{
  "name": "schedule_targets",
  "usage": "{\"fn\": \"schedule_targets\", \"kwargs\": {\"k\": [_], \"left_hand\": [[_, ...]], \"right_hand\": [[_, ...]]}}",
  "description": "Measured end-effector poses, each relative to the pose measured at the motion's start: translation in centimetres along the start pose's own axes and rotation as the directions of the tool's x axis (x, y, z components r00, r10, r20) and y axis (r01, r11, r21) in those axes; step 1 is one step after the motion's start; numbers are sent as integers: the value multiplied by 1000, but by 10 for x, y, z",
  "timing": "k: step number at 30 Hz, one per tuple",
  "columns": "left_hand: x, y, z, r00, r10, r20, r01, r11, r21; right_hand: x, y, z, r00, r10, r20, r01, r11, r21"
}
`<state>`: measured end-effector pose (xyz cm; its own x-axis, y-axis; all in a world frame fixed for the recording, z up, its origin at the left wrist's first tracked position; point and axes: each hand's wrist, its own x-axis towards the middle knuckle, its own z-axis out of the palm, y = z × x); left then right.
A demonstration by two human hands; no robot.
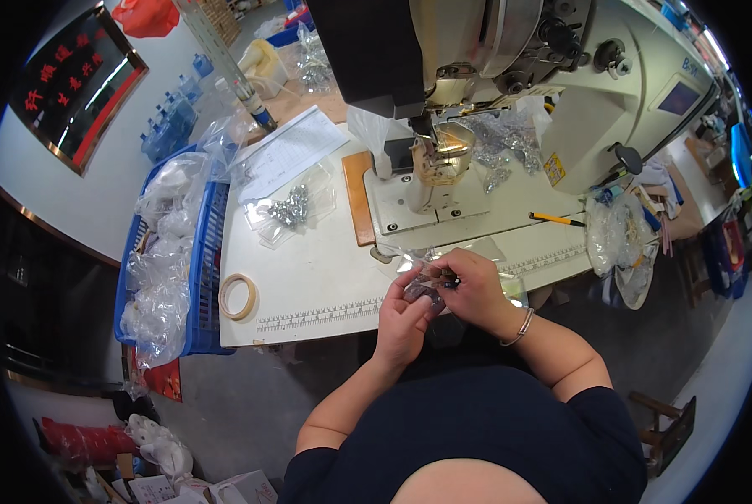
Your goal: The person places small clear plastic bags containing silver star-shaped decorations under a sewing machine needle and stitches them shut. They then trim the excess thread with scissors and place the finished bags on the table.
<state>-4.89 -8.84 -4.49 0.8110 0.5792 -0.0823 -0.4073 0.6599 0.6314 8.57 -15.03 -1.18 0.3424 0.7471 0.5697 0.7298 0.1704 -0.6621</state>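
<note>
Both of my hands meet at the near edge of the white work table point(325, 277). My left hand point(403, 315) and my right hand point(474, 288) together pinch a small clear plastic bag point(426, 286) with small dark and shiny parts inside. A silver bangle point(520, 329) sits on my right wrist. Just beyond my hands lies more clear plastic film point(476, 249) on the table.
A large white sewing machine point(510, 92) stands behind my hands. A bag of small metal parts point(290, 207), a sheet of paper point(288, 151), a tape roll point(238, 296) and a yellow pencil point(557, 220) lie on the table. At the left, a blue crate point(201, 277) holds plastic bags.
</note>
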Motion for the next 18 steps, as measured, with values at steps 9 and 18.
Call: {"fn": "schedule_targets", "kwargs": {"k": [9,18], "left_hand": [[6,-9,0,996,77,-47,-71,990,125],[7,-13,-3,990,127,-62,-117,983,143]], "right_hand": [[-1,1,0,1000,15,-2,-15,1000,-11],[-1,-2,-1,1000,26,7,-26,999,28]]}}
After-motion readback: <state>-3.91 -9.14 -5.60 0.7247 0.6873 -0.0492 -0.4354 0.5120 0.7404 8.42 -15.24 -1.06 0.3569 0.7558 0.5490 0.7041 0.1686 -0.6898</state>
